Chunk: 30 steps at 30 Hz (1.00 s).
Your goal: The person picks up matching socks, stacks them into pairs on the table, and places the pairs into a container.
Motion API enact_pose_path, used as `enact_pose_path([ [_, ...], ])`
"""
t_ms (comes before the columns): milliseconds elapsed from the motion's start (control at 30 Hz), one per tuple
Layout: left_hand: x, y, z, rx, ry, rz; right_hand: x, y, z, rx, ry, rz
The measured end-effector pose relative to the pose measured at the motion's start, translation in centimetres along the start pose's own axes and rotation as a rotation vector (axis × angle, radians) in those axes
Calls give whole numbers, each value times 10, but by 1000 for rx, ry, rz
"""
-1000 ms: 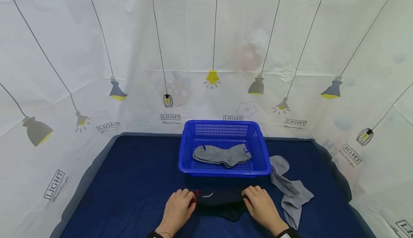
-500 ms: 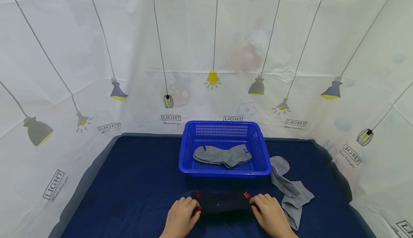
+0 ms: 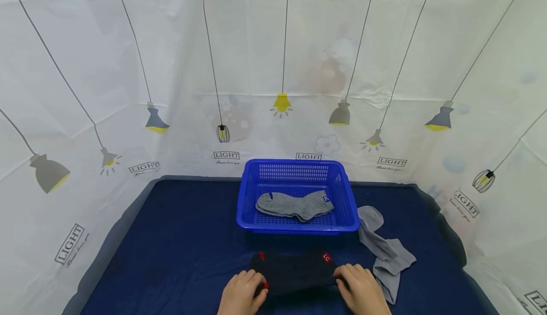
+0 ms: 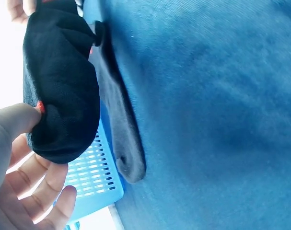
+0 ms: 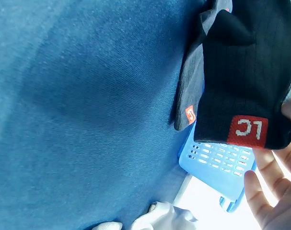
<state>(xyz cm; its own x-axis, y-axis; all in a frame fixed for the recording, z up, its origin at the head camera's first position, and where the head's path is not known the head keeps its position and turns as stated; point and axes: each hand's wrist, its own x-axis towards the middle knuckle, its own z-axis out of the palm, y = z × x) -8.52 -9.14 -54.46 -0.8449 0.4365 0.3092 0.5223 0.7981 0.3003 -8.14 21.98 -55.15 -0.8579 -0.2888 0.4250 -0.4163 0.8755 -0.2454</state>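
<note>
- Head view: I see the held sock (image 3: 299, 282), black with red marks, stretched sideways over the blue cloth (image 3: 179, 258), in front of the basket (image 3: 297, 228). A second black sock (image 3: 295, 260) lies just behind it. Dark on dark, so I could misjudge where one edge ends; a crooked overlap seems the likeliest fault.
- Same view: left hand (image 3: 243, 292) and right hand (image 3: 363, 290) stand well apart, one at each end, fingers curled in a pinch. The loose grey pile of socks (image 3: 386, 253) lies near the right hand; a wide swing of that wrist might drag it.
- Left wrist view: the toe end sags and creases. Uneven tension between the hands could twist it, I judge. Thumb presses by the red patch (image 4: 40, 106), fingers spread on the far side; only the sock's thickness seems to part thumb and forefinger. The pinch takes the edge only, so a slip looks possible.
- Right wrist view: the cuff is pinched at its corner, beside the red label (image 5: 248, 132); the other corner is unsupported and could fold under. Thumb clamps the fabric; the lower fingers fan loosely, apart. Thumb's full contact I cannot tell, cut off by the frame.
</note>
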Motion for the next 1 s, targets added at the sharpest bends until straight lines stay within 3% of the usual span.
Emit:
enact_pose_path([
  [267, 10, -7, 6, -22, -55, -67, 14, 3, 5, -19, 7, 7],
  [533, 22, -16, 15, 18, -26, -85, 32, 7, 15, -25, -10, 16],
  [800, 32, -26, 27, 63, 71, -64, 44, 13, 31, -34, -7, 23],
  [1000, 38, -32, 34, 54, 55, -104, 50, 17, 41, -32, -37, 68],
])
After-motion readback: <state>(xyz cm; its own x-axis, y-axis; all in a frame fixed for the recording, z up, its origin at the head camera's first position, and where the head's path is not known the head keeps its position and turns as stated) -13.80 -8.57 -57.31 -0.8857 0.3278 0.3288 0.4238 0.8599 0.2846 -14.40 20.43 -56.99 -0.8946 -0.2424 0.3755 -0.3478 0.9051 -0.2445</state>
